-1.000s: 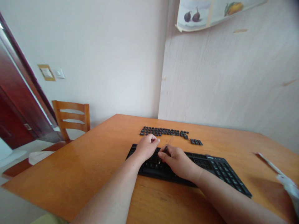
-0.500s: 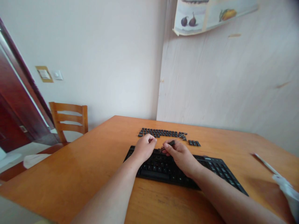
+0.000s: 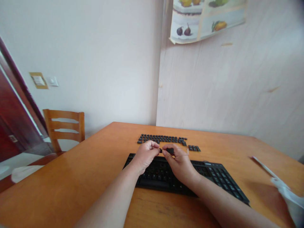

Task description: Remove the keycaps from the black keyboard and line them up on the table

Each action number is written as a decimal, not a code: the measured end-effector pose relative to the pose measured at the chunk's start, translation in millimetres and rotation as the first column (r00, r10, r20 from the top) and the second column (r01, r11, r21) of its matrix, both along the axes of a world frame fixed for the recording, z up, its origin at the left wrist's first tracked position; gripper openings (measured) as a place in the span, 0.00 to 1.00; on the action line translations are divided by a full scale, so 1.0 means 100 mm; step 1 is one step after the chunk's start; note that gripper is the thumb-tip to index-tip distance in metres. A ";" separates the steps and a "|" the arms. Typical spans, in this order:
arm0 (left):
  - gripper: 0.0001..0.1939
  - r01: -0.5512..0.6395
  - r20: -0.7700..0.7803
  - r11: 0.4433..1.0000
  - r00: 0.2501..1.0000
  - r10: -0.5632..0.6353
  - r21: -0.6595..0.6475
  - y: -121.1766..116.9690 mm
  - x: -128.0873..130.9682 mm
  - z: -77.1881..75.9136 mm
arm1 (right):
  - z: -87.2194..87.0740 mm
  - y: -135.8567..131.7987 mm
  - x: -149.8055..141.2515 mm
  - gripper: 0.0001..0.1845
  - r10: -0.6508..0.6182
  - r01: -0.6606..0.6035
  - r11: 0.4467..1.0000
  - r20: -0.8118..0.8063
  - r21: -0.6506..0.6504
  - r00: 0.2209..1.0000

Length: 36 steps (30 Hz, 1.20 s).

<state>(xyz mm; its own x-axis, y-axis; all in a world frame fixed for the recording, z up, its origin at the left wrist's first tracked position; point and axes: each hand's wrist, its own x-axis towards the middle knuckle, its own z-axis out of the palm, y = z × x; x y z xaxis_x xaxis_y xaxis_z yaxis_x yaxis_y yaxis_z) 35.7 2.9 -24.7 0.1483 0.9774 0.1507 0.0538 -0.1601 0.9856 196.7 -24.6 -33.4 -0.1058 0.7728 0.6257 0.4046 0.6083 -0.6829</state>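
Note:
A black keyboard (image 3: 213,177) lies on the orange wooden table (image 3: 78,177) in front of me. Both hands hover over its left half and meet at a small black keycap (image 3: 167,150). My left hand (image 3: 144,156) is closed in a pinch at the keycap's left end. My right hand (image 3: 177,161) pinches the keycap from the right, and a thin wire tool sticks up beside its fingers. Behind the hands, rows of loose black keycaps (image 3: 161,138) lie on the table, with a short separate group (image 3: 194,148) to their right.
A wooden chair (image 3: 64,128) stands at the table's far left corner. A white object (image 3: 285,188) lies at the table's right edge. Walls close off the far side, with a fruit poster (image 3: 206,19) above. A dark red door (image 3: 14,126) is at left.
My right hand lifted from the keyboard with a keycap and moved up and left. My left hand came to meet it, and both now pinch the keycap. The view tilted slightly.

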 end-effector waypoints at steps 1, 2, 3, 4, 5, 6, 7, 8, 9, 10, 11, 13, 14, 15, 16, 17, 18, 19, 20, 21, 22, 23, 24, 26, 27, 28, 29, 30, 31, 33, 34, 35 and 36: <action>0.09 -0.014 -0.012 1.000 1.000 0.014 0.011 0.01 0.00 -0.01 | 0.00 0.00 0.00 0.09 -0.010 0.010 1.000 0.011 0.011 1.000; 0.09 -0.025 -0.021 0.999 0.999 0.025 0.022 0.01 0.00 -0.01 | -0.01 0.00 0.00 0.09 -0.026 0.026 0.999 0.014 0.020 1.000; 0.09 -0.034 -0.028 0.999 0.999 0.035 0.031 0.01 0.00 -0.01 | -0.01 0.01 0.00 0.09 -0.049 0.049 0.998 0.010 0.026 0.999; 0.09 -0.044 -0.032 0.998 0.998 0.045 0.039 0.01 -0.01 0.00 | -0.01 0.01 0.01 0.09 -0.077 0.077 0.997 0.002 0.031 0.997; 0.09 -0.053 -0.034 0.998 0.998 0.054 0.046 0.01 -0.01 0.01 | -0.01 0.02 0.02 0.09 -0.108 0.108 0.993 -0.009 0.036 0.994; 0.09 -0.061 -0.034 0.997 0.997 0.063 0.050 0.01 -0.01 0.01 | -0.02 0.03 0.03 0.09 -0.138 0.139 0.989 -0.019 0.042 0.990; 0.09 -0.065 -0.031 0.997 0.997 0.067 0.052 0.01 -0.01 0.02 | -0.02 0.03 0.04 0.10 -0.162 0.163 0.986 -0.022 0.046 0.987; 0.09 -0.064 -0.022 0.997 0.998 0.066 0.052 0.01 -0.01 0.02 | -0.01 0.04 0.05 0.10 -0.177 0.178 0.983 -0.024 0.051 0.984; 0.09 -0.059 -0.008 0.997 0.998 0.060 0.049 0.01 -0.01 0.02 | -0.01 0.04 0.06 0.11 -0.181 0.182 0.982 -0.028 0.054 0.983; 0.09 -0.051 0.011 0.998 0.999 0.050 0.043 0.01 -0.01 0.02 | 0.00 0.04 0.07 0.11 -0.176 0.178 0.983 -0.033 0.055 0.984; 0.09 -0.040 0.032 0.999 0.999 0.039 0.035 0.01 -0.01 0.02 | 0.01 0.04 0.07 0.12 -0.165 0.167 0.985 -0.038 0.054 0.986; 0.09 -0.025 0.071 1.000 0.997 0.024 0.011 0.01 -0.01 0.03 | 0.05 0.04 0.08 0.13 -0.136 0.137 0.990 -0.025 0.037 0.990; 0.10 -0.021 0.087 1.000 0.996 0.022 -0.004 0.01 -0.01 0.04 | 0.07 0.04 0.09 0.13 -0.122 0.122 0.992 0.003 0.025 0.993; 0.10 -0.019 0.099 1.000 0.995 0.021 -0.021 0.01 -0.01 0.04 | 0.09 0.03 0.10 0.14 -0.109 0.108 0.994 0.042 0.014 0.993; 0.10 -0.015 0.109 0.999 0.994 0.019 -0.037 0.01 -0.01 0.06 | 0.11 0.03 0.10 0.14 -0.097 0.097 0.995 0.084 0.012 0.992; 0.10 -0.012 0.119 0.999 0.993 0.019 -0.053 0.00 -0.01 0.07 | 0.12 0.03 0.11 0.14 -0.091 0.090 0.996 0.121 0.013 0.989; 0.10 -0.009 0.129 0.998 0.991 0.017 -0.068 0.00 -0.01 0.08 | 0.14 0.03 0.12 0.13 -0.093 0.092 0.996 0.150 0.013 0.984; 0.11 -0.003 0.142 0.997 0.990 0.014 -0.081 0.00 -0.01 0.08 | 0.16 0.04 0.12 0.11 -0.101 0.101 0.995 0.174 0.009 0.980; 0.11 0.004 0.154 0.996 0.988 0.010 -0.093 0.00 -0.02 0.09 | 0.17 0.04 0.12 0.10 -0.110 0.113 0.994 0.196 -0.002 0.974; 0.11 0.013 0.165 0.995 0.986 0.005 -0.103 0.00 -0.02 0.09 | 0.18 0.05 0.12 0.10 -0.118 0.125 0.992 0.220 -0.019 0.968; 0.11 0.021 0.174 0.994 0.985 -0.001 -0.111 0.00 -0.02 0.09 | 0.19 0.06 0.11 0.11 -0.119 0.132 0.991 0.245 -0.036 0.962; 0.12 0.030 0.182 0.993 0.983 -0.008 -0.117 0.00 -0.01 0.09 | 0.20 0.06 0.11 0.12 -0.115 0.132 0.990 0.269 -0.048 0.956; 0.12 0.039 0.189 0.992 0.982 -0.016 -0.119 0.00 -0.01 0.09 | 0.22 0.07 0.10 0.12 -0.105 0.125 0.991 0.291 -0.050 0.951; 0.12 0.057 0.198 0.991 0.980 -0.032 -0.119 0.00 -0.01 0.08 | 0.25 0.08 0.08 0.10 -0.089 0.105 0.994 0.322 -0.034 0.943; 0.12 0.065 0.200 0.991 0.979 -0.039 -0.121 0.01 -0.01 0.07 | 0.27 0.08 0.08 0.09 -0.082 0.095 0.995 0.335 -0.024 0.939; 0.12 0.070 0.202 0.990 0.978 -0.044 -0.126 0.01 -0.01 0.07 | 0.28 0.09 0.07 0.08 -0.077 0.088 0.996 0.346 -0.015 0.935; 0.13 0.074 0.202 0.988 0.978 -0.047 -0.132 0.01 -0.01 0.07 | 0.29 0.10 0.07 0.07 -0.072 0.081 0.997 0.357 -0.008 0.931; 0.13 0.078 0.204 0.987 0.978 -0.048 -0.139 0.01 -0.01 0.07 | 0.30 0.11 0.08 0.07 -0.068 0.075 0.997 0.367 -0.003 0.928; 0.13 0.080 0.208 0.986 0.977 -0.049 -0.144 0.01 -0.01 0.07 | 0.31 0.12 0.08 0.07 -0.063 0.068 0.998 0.377 0.002 0.924; 0.13 0.079 0.215 0.985 0.976 -0.045 -0.153 0.02 -0.01 0.06 | 0.31 0.15 0.09 0.07 -0.052 0.052 0.999 0.397 0.010 0.916; 0.13 0.076 0.217 0.984 0.975 -0.040 -0.159 0.02 -0.01 0.06 | 0.31 0.16 0.10 0.06 -0.047 0.046 0.999 0.406 0.012 0.913; 0.13 0.073 0.218 0.983 0.975 -0.035 -0.167 0.03 -0.01 0.05 | 0.30 0.17 0.10 0.06 -0.042 0.041 0.999 0.416 0.012 0.909; 0.13 0.068 0.217 0.982 0.976 -0.029 -0.176 0.03 0.00 0.04 | 0.30 0.19 0.10 0.06 -0.041 0.041 0.999 0.424 0.009 0.905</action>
<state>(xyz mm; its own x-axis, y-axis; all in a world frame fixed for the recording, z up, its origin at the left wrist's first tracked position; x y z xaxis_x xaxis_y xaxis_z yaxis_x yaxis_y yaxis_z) 35.4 6.0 -20.4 0.1803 0.9836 0.0049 -0.1630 0.0249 0.9863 206.8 -5.9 -3.3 -0.3293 0.7822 0.5288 0.6806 0.5848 -0.4413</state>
